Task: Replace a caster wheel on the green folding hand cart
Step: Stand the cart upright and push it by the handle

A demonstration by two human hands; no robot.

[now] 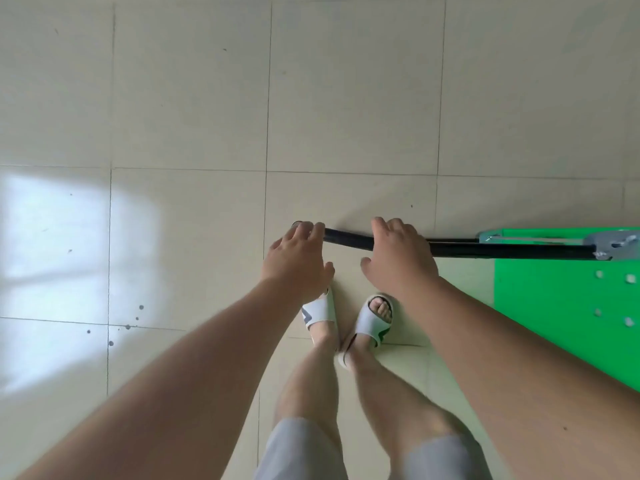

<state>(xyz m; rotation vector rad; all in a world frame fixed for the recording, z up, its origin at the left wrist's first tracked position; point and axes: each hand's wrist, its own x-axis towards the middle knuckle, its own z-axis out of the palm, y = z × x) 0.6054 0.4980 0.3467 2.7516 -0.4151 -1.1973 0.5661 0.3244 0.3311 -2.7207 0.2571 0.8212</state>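
Note:
The green folding hand cart [554, 306] shows at the right edge, its flat green deck dotted with bolt heads. Its black handle bar [346, 236] runs leftward from a grey metal hinge bracket [602, 245] on the deck. My left hand [298, 261] curls over the bar's left end. My right hand [398, 258] rests on top of the bar further right, fingers draped over it. No caster wheel is in view.
Pale beige floor tiles fill the view, with a bright patch of window light [52, 271] at the left and a few dark spots [128, 327]. My feet in white slippers [346, 320] stand just below the handle bar.

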